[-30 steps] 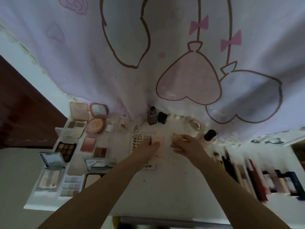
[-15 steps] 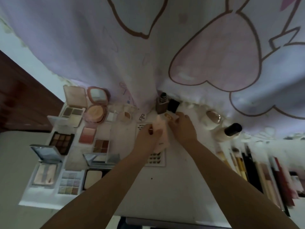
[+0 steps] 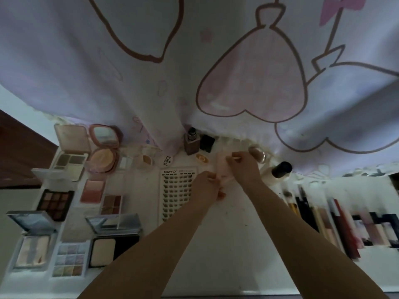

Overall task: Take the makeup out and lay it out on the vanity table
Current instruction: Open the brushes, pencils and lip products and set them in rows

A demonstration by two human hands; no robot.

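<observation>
Evidently mid-unpacking, the left hand (image 3: 208, 187) pinches a pink pouch (image 3: 222, 167) while the right hand (image 3: 245, 167) pinches a thin stick (image 3: 236, 157) above its mouth; setting it down probably follows.

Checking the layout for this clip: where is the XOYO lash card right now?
In the head view the lash card lies flat at table centre, just left of the left hand, right of the small brown palette.

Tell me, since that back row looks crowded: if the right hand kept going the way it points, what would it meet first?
Probably the small round jar just beyond the right hand, then the curtain. Depth is unclear.
</observation>
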